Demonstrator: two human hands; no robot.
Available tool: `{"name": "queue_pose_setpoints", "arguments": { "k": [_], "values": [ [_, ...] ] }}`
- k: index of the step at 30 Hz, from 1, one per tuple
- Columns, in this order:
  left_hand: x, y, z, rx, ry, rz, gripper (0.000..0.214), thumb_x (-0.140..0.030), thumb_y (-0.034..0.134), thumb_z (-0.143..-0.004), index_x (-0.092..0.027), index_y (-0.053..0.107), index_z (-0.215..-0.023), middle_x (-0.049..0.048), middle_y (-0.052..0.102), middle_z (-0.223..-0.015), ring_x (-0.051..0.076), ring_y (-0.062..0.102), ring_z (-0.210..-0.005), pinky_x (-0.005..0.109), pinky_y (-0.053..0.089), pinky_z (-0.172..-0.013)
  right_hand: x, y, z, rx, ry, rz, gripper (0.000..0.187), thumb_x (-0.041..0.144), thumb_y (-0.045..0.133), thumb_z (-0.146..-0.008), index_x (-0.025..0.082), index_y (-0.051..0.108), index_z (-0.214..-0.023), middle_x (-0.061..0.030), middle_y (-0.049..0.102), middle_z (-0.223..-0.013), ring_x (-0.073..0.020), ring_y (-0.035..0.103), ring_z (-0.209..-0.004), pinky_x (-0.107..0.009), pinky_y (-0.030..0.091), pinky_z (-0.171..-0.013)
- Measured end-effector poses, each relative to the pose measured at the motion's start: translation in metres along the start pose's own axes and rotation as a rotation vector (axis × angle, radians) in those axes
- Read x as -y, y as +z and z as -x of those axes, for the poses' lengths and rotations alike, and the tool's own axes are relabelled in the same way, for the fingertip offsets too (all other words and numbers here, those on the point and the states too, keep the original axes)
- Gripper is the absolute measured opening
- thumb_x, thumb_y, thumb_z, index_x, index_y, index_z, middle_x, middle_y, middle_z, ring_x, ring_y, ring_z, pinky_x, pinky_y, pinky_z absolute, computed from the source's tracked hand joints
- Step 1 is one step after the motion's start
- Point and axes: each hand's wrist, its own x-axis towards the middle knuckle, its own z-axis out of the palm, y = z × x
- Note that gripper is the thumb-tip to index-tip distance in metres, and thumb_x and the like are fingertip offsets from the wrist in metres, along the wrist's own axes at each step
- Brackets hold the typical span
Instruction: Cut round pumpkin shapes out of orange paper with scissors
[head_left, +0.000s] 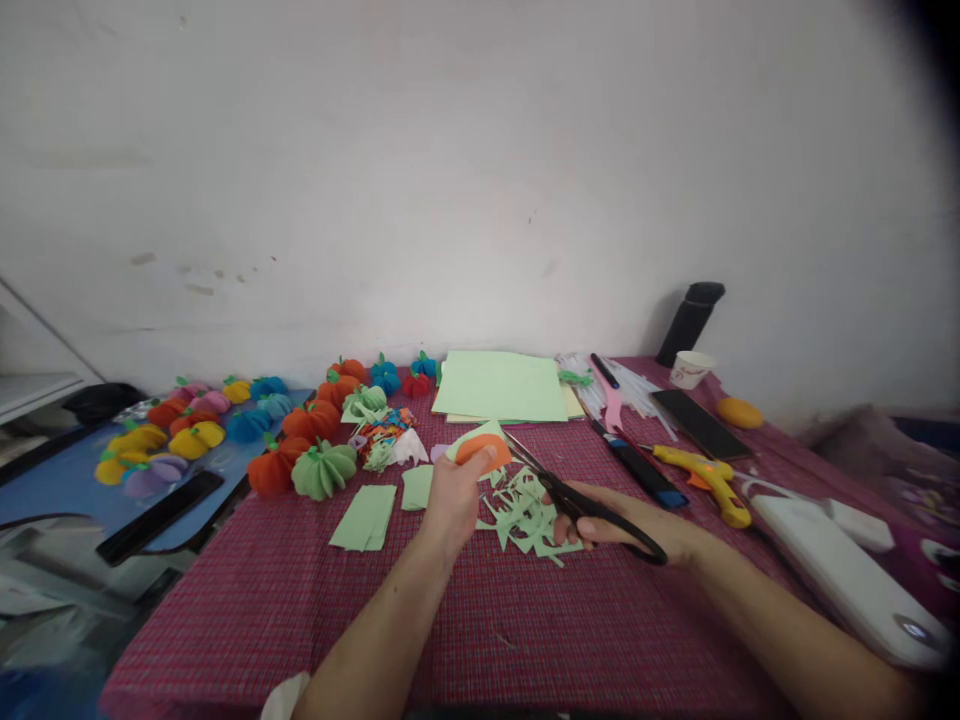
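Observation:
My left hand point(454, 490) pinches a light green piece of paper with an orange paper shape point(486, 452) laid on top of it, the thumb pressing on the orange. In my right hand point(592, 515) is a pair of black-handled scissors point(570, 495); the blades point left and reach the right edge of the held paper. Whether the blades are parted is too small to tell. Beneath them lies a heap of light green paper scraps point(521, 515). Cut light green rectangles point(365, 517) rest to the left of my left hand.
Paper pumpkins point(324, 470) crowd the table's left side and a blue side table point(225, 470). Green sheets point(502, 385) lie at the back. To the right are a yellow glue gun point(705, 475), a box cutter point(641, 468), a phone point(701, 423), a paper cup point(690, 370) and a white device point(840, 570).

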Motion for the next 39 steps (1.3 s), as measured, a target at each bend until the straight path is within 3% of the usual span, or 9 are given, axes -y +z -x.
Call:
{"name": "queue_pose_setpoints", "arguments": {
  "k": [3, 6, 8, 13, 18, 39],
  "values": [
    [0.001, 0.001, 0.001, 0.001, 0.001, -0.021, 0.012, -0.020, 0.065, -0.057, -0.012, 0.065, -0.066, 0.0030, 0.065, -0.066, 0.014, 0.058, -0.064, 0.027, 0.043, -0.069, -0.006, -0.010, 0.006, -0.117, 0.001, -0.013, 0.042, 0.039, 0.055, -0.074, 0.016, 0.045, -0.107, -0.0076, 0.058, -0.087, -0.0184, 0.053, -0.077, -0.031, 0.041, -0.067],
    [0.002, 0.004, 0.005, 0.010, -0.010, -0.040, 0.012, -0.020, 0.065, -0.056, -0.012, 0.066, -0.065, 0.0026, 0.064, -0.063, 0.013, 0.056, -0.060, 0.026, 0.043, -0.064, -0.002, -0.014, 0.002, -0.401, -0.101, -0.044, 0.039, 0.035, 0.061, -0.070, 0.018, 0.043, -0.101, -0.0047, 0.057, -0.082, -0.0172, 0.053, -0.076, -0.032, 0.041, -0.070],
    [0.003, 0.007, 0.008, 0.034, -0.009, -0.055, 0.012, -0.020, 0.065, -0.057, -0.011, 0.065, -0.065, 0.0025, 0.063, -0.063, 0.013, 0.056, -0.059, 0.026, 0.043, -0.063, 0.009, -0.011, -0.006, -0.488, -0.177, -0.102, 0.045, 0.032, 0.063, -0.068, 0.020, 0.038, -0.103, -0.0044, 0.057, -0.086, -0.0169, 0.053, -0.080, -0.031, 0.042, -0.071],
    [0.004, 0.010, 0.014, 0.117, -0.025, -0.086, 0.010, -0.020, 0.062, -0.062, -0.013, 0.065, -0.068, 0.0014, 0.063, -0.063, 0.013, 0.055, -0.059, 0.026, 0.043, -0.063, 0.039, 0.009, -0.038, -0.447, -0.304, -0.158, 0.048, 0.024, 0.069, -0.060, 0.021, 0.037, -0.096, -0.0015, 0.054, -0.083, -0.0106, 0.051, -0.067, -0.024, 0.041, -0.059],
    [0.005, 0.009, 0.014, 0.178, -0.020, -0.136, 0.012, -0.019, 0.060, -0.063, -0.012, 0.065, -0.071, 0.0030, 0.064, -0.069, 0.014, 0.056, -0.065, 0.027, 0.043, -0.067, 0.038, 0.017, -0.058, -0.434, -0.329, -0.154, 0.044, 0.017, 0.067, -0.059, 0.020, 0.039, -0.093, 0.0050, 0.044, -0.069, -0.0059, 0.042, -0.056, -0.018, 0.035, -0.048],
    [0.011, 0.011, 0.015, 0.229, -0.049, -0.316, 0.019, -0.023, 0.062, -0.064, -0.013, 0.066, -0.079, 0.0043, 0.066, -0.075, 0.016, 0.058, -0.068, 0.027, 0.045, -0.066, 0.022, 0.011, -0.057, -0.442, -0.367, -0.142, 0.036, 0.005, 0.056, -0.060, 0.019, 0.040, -0.090, 0.0078, 0.037, -0.064, -0.0030, 0.033, -0.047, -0.017, 0.028, -0.041]
  ]
}}
